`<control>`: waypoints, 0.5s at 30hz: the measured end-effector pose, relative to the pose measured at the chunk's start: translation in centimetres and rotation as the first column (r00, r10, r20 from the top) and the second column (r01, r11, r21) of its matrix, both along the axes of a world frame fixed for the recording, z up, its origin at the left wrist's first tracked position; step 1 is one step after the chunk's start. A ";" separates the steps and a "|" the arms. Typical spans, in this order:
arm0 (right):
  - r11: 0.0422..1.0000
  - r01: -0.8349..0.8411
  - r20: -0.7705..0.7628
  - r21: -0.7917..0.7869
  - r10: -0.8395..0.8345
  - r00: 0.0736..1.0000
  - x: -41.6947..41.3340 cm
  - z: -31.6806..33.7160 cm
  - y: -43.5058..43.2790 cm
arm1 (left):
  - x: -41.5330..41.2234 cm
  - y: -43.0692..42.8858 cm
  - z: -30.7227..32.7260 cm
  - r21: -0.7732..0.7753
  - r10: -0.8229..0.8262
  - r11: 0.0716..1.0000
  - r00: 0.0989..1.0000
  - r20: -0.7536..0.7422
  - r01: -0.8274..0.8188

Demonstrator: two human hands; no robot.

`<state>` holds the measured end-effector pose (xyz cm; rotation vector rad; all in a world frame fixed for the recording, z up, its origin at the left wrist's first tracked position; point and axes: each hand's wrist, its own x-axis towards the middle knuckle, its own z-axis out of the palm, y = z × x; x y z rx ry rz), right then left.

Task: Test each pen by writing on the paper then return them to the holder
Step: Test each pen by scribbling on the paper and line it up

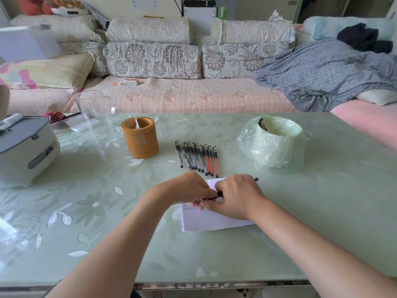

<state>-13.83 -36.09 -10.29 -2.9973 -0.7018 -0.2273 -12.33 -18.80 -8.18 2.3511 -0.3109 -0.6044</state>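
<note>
A white sheet of paper with a few written marks near its left edge lies on the table. Over it, my right hand grips a black pen, whose far end sticks out to the right. My left hand pinches the pen's black cap at the near end. Both hands meet above the paper. A row of several pens, black and red, lies beyond the paper. The brown woven pen holder stands to the left of the row.
A white appliance sits at the table's left edge. A clear glass jug stands behind the holder. A round container wrapped in a green plastic bag is at the right. A sofa with cushions runs behind the table.
</note>
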 end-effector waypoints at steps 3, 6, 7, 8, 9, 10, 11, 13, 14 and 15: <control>1.000 -0.002 0.018 -0.001 0.002 1.000 0.0 -0.2 -0.2 | -0.4 -0.1 0.0 -0.057 -0.012 0.998 0.998 -0.059 0.009; 0.999 -0.034 0.043 -0.015 0.035 0.998 -0.3 -0.2 -0.2 | -0.8 0.1 0.1 -0.094 -0.055 0.994 0.994 -0.093 0.046; 0.999 -0.040 0.047 -0.018 0.041 0.998 -0.4 -0.2 -0.2 | -0.9 0.1 0.1 -0.088 -0.064 0.995 0.994 -0.093 0.056; 0.999 -0.039 0.052 -0.014 0.040 0.998 -0.6 -0.2 -0.3 | -1.0 0.2 0.1 -0.080 -0.066 0.995 0.994 -0.087 0.059; 0.999 -0.036 0.056 -0.006 0.036 0.998 -0.6 -0.3 -0.3 | -1.1 0.2 0.2 -0.075 -0.064 0.995 0.995 -0.081 0.058; 1.000 -0.030 0.054 0.001 0.029 0.998 -0.7 -0.4 -0.2 | -1.2 0.2 0.2 -0.076 -0.055 0.996 0.996 -0.077 0.049; 1.000 -0.024 0.046 0.008 0.023 0.999 -0.8 -0.5 -0.1 | -1.2 0.3 0.3 -0.080 -0.047 0.996 0.996 -0.075 0.041; 1.000 -0.013 0.020 0.017 0.013 1.000 -0.8 -0.7 0.2 | -1.2 0.4 0.3 -0.069 -0.040 0.997 0.996 -0.074 0.035; 1.000 -0.009 0.010 0.017 0.009 1.000 -0.8 -0.8 0.3 | -1.3 0.5 0.4 -0.061 -0.039 0.998 0.996 -0.074 0.035; 1.000 -0.004 0.002 0.017 0.004 1.000 -0.8 -0.8 0.4 | -1.3 0.5 0.4 -0.056 -0.042 0.998 0.997 -0.072 0.038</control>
